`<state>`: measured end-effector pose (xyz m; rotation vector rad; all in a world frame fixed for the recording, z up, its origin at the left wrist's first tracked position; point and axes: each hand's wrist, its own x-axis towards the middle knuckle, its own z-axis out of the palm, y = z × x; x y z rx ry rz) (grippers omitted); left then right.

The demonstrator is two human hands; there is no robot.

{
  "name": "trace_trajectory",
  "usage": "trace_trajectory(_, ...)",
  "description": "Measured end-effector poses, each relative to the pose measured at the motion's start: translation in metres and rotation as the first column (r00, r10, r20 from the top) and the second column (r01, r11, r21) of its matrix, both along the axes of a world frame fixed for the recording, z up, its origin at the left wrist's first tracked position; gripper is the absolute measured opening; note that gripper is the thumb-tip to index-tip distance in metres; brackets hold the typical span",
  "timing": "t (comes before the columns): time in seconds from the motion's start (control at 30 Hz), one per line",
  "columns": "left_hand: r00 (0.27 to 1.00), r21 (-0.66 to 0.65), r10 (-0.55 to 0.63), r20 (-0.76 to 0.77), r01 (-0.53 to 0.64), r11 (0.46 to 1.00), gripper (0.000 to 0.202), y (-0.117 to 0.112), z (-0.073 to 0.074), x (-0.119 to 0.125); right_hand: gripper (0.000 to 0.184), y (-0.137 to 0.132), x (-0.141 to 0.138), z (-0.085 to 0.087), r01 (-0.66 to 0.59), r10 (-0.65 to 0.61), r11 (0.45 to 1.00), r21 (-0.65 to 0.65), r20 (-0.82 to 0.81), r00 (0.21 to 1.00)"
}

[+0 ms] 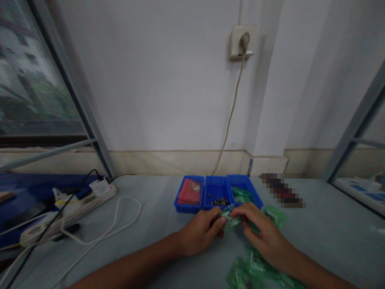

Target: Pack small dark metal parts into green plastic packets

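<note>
A small green bag (231, 220) is held just above the desk (150, 241), pinched between both hands in front of three blue bins. The left hand (200, 235) is closed on its left end, with thumb and fingers (221, 222) clenched over the film. The right hand (266, 237) is closed on the other end, its fingertips pressed to the upper edge. Whether anything is inside cannot be told, as the picture is dim and the bag is largely covered.

The bag is judged to be thin plastic film – very light, soft, easily crumpled and somewhat slippery. It is best taken by an edge or corner in a fingertip pinch rather than in a full grasp.

Just behind the hands, red bags are kept in the left bin (180, 205), a few small dark parts (220, 201) in the middle bin (215, 188), and more green film in the right bin (254, 196). Loose green bags (249, 273) are spread on the desk beside and under the right forearm. A power strip (72, 208) and a white cable (126, 216) lie well apart on the left
</note>
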<state>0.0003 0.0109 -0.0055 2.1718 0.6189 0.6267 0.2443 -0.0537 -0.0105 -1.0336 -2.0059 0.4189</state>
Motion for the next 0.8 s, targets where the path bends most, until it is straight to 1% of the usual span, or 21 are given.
trace_trajectory(0.07, 1.0, -0.007, 0.006, -0.001, -0.006, 1.0, 0.045, 0.0002, 0.0, 0.0002, 0.031, 0.0013, 0.0006, 0.0002, 0.02, -0.02, 1.0, -0.003, 0.004, 1.0)
trace_trajectory(0.17, 1.0, -0.01, 0.006, -0.005, -0.006, 1.0, 0.045, 0.0001, 0.001, 0.0007, 0.024, 0.0028, 0.0012, 0.0004, 0.031, -0.031, 0.999, -0.022, 0.007, 1.0)
trace_trajectory(0.33, 0.999, 0.063, -0.011, -0.036, 0.013, 0.998, 0.038, -0.0032, 0.005, -0.0003, 0.018, 0.0029, 0.0007, 0.0028, 0.008, -0.008, 1.0, -0.006, -0.005, 1.0)
trace_trajectory(0.43, 0.999, 0.094, -0.02, -0.031, 0.023, 0.995, 0.031, -0.0053, 0.0059, -0.0011, 0.017, 0.0025, -0.0002, 0.0046, 0.051, -0.051, 0.999, 0.009, -0.01, 0.999)
trace_trajectory(0.5, 1.0, 0.11, -0.011, -0.008, 0.012, 0.994, 0.029, -0.0058, 0.0053, -0.0012, 0.016, 0.003, -0.0003, 0.0045, 0.083, -0.083, 0.996, 0.014, -0.021, 0.996)
trace_trajectory(0.6, 1.0, 0.143, 0.015, 0.016, -0.017, 0.99, 0.03, -0.006, 0.004, -0.0004, 0.014, 0.005, 0.0007, 0.0024, 0.114, -0.114, 0.993, -0.016, -0.036, 0.993)
trace_trajectory(0.7, 0.999, 0.177, 0.036, 0.015, -0.038, 0.983, 0.025, -0.007, 0.0025, 0.0006, 0.015, 0.0064, 0.0013, 0.0002, 0.152, -0.154, 0.987, -0.044, -0.042, 0.987)
trace_trajectory(0.8, 0.998, 0.224, 0.056, -0.001, -0.055, 0.973, 0.02, -0.0082, 0.0012, 0.0002, 0.017, 0.0058, 0.0009, -0.0005, 0.179, -0.181, 0.983, -0.047, -0.056, 0.982)
